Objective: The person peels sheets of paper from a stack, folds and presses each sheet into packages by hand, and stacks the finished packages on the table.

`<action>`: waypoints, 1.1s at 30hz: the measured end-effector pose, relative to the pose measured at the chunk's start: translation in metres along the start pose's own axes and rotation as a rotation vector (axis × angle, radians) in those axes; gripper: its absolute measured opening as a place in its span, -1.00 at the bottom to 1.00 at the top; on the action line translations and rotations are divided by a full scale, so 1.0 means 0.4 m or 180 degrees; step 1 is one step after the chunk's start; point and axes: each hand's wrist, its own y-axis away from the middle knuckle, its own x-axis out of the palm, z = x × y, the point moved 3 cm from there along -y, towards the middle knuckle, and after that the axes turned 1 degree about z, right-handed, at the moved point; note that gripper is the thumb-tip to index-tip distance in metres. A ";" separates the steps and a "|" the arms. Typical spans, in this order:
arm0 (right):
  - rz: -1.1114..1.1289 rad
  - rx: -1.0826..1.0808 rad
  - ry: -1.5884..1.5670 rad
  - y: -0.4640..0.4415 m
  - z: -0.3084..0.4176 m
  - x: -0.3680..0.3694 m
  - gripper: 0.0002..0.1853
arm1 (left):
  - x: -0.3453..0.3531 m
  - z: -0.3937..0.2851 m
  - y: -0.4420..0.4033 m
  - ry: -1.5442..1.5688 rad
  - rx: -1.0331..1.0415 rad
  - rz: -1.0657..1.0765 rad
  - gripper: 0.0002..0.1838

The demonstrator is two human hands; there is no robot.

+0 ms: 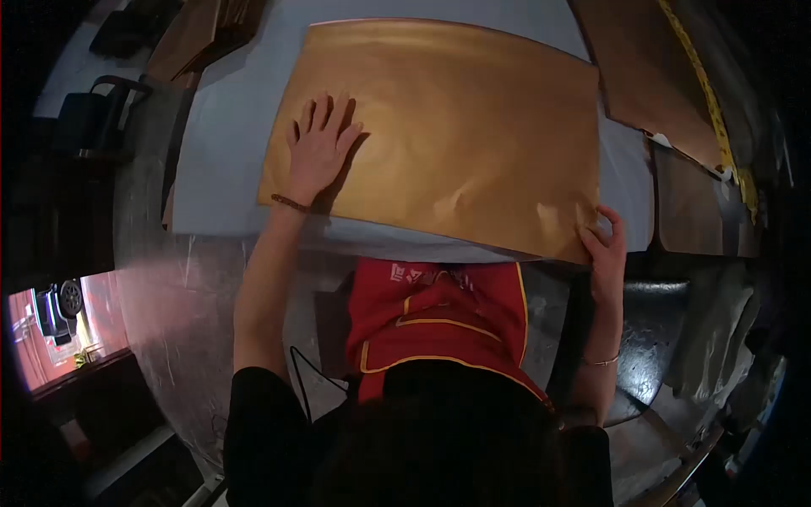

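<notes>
Plain golden-brown sheet point(456, 127), blue-grey bench point(220, 152); at six o'clock, red apron point(439, 334) edged yellow; at two, yellow strip point(714, 106)

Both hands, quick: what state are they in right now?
Left hand: open, palm down on the brown sheet.
Right hand: curled at the sheet's near right corner; firm grip or not, can't tell.

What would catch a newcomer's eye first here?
The broad golden-brown sheet, spread across the pale surface, with the left hand splayed flat on it and the right hand at its near right corner. Next, the bright red, yellow-trimmed apron just below.
</notes>
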 end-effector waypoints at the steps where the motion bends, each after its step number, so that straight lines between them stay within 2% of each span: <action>1: -0.0004 -0.0012 -0.0117 -0.001 -0.004 -0.003 -0.49 | -0.027 0.021 0.006 -0.0184 -0.0207 0.0018 -0.35; 2: 0.0028 -0.0089 -0.0057 -0.005 -0.011 -0.011 -0.49 | -0.030 0.051 0.011 -0.0228 -0.0250 0.0018 -0.35; 5: 0.0094 -0.0082 -0.0034 -0.006 -0.007 -0.009 -0.50 | -0.062 0.160 0.028 -0.0129 -0.0976 -0.0181 -0.31; 6: -0.0176 0.0005 0.0134 0.003 0.008 0.003 -0.51 | -0.078 0.191 0.031 -0.0184 -0.1027 -0.0208 -0.31; 8: -0.0086 -0.0073 0.0171 -0.003 0.002 0.006 -0.51 | -0.096 0.270 0.026 0.0633 -0.1348 -0.0027 -0.42; 10: 0.0061 -0.0160 0.0145 -0.019 -0.019 -0.026 -0.51 | -0.115 0.301 0.008 0.0842 -0.1477 -0.0204 -0.48; 12: 0.0112 -0.0155 0.0089 -0.029 -0.034 -0.040 -0.51 | -0.130 0.294 -0.013 0.1235 -0.1542 0.0571 -0.34; 16: 0.0061 -0.0135 0.0047 -0.026 -0.030 -0.032 -0.51 | -0.136 0.281 -0.039 0.1600 -0.1557 0.0587 -0.37; 18: 0.0031 -0.0150 -0.0020 -0.028 -0.023 -0.025 -0.52 | -0.123 0.280 -0.052 0.1990 -0.1625 0.0631 -0.42; 19: 0.0084 -0.0187 0.0019 -0.028 -0.023 -0.025 -0.51 | -0.122 0.280 -0.058 0.1933 -0.1803 0.0674 -0.51; 20: 0.0123 -0.0219 0.0062 -0.027 -0.022 -0.027 -0.51 | -0.125 0.280 -0.065 0.1960 -0.1787 0.0666 -0.51; 22: 0.0084 -0.0165 0.0080 -0.027 -0.023 -0.033 -0.51 | -0.119 0.276 -0.071 0.2385 -0.1849 0.1204 -0.62; 25: 0.0016 -0.0093 0.0089 -0.018 -0.009 -0.018 -0.51 | -0.121 0.248 -0.046 0.2988 -0.1785 0.0864 -0.73; 31: 0.0224 -0.0034 0.0225 -0.032 -0.001 -0.023 -0.50 | -0.171 0.230 0.036 0.2780 -0.1956 0.0842 -0.83; 33: 0.0296 -0.0003 0.0368 -0.041 0.013 -0.007 -0.51 | -0.162 0.262 0.077 0.2834 -0.1994 0.0450 -0.83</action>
